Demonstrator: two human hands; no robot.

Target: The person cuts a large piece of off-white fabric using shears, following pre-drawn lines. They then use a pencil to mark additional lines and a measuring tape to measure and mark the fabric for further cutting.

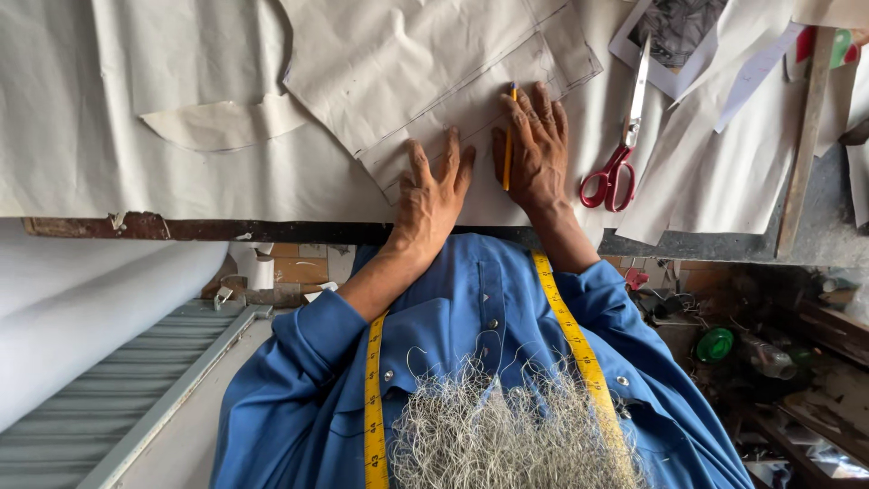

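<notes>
Left hand pressed flat, fingers spread, on a pale paper pattern piece spread over cream fabric on the worktable; nothing gripped. Right hand just beside it, fingers closed around a yellow pencil, tip down on the same pattern piece. Red-handled scissors lying near the right hand, untouched. Yellow measuring tape draped over blue shirt.

pencil lower end hidden under right grip | far paper pattern cut by top edge | right-side floor clutter blurred
</notes>
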